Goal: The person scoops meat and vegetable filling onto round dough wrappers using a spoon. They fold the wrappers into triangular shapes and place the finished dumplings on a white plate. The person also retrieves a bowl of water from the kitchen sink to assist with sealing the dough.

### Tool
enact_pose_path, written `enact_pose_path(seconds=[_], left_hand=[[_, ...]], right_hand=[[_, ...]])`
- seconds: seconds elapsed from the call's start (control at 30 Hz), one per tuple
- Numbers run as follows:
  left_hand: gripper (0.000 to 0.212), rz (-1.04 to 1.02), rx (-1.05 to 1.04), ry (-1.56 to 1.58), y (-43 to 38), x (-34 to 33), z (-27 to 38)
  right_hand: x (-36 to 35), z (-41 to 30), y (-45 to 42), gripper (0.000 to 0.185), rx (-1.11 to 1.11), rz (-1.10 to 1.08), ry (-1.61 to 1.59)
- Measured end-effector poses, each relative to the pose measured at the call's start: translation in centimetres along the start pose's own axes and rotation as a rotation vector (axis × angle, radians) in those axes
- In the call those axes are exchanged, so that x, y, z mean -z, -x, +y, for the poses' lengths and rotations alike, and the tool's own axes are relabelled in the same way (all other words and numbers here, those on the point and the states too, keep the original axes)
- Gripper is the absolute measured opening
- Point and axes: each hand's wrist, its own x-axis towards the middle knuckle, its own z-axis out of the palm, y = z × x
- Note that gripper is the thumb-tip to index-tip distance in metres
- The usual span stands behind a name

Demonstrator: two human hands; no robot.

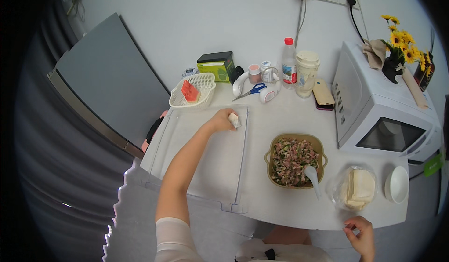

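Observation:
My left hand [223, 119] reaches over the far right corner of a clear plastic tray [210, 156], its fingers closed around a small whitish piece, perhaps a crumpled wad or filled wrapper. Nearest to my right hand [359, 232], which is at the table's front edge with thumb and forefinger curled and nothing visible between them, lies a stack of square dough wrappers [361, 186] in a clear plastic bag. A tan two-handled bowl [268, 170] holds minced meat with chopped greens [293, 160]. In it leans a white spoon [313, 179]. A white bowl [397, 184] sits right of the wrappers.
Behind the tray are a white basket [207, 90] with a watermelon piece [190, 91], blue-handled scissors [254, 90], a white neck fan [270, 94], a plastic bottle [289, 65] and a lidded cup [306, 76]. A microwave [382, 121] stands right; a grey refrigerator [112, 83] stands left.

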Motion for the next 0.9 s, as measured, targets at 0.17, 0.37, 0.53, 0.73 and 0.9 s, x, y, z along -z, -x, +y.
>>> enact_pose_path(seconds=[0.17,0.37,0.53,0.73,0.9], left_hand=[[0.048,0.077,-0.007,-0.094,0.4,1.7,-2.0],[0.043,0.265,0.086,-0.212,1.1,1.6,-2.8],[0.041,0.322,0.086,-0.383,3.1,2.1,-0.7],[0.030,0.423,0.033,-0.462,5.3,2.8,0.5],[0.015,0.516,-0.142,-0.316,9.1,2.5,6.3]], right_hand=[[-0.2,0.0,-0.3,0.017,0.027,-0.012,0.034],[-0.1,-0.3,0.4,0.017,0.038,-0.017,0.025],[0.7,-0.6,1.4,0.017,0.104,0.001,0.059],[2.2,-1.2,2.5,0.017,0.035,0.017,0.067],[5.0,-1.5,2.6,0.008,0.134,0.067,0.233]])
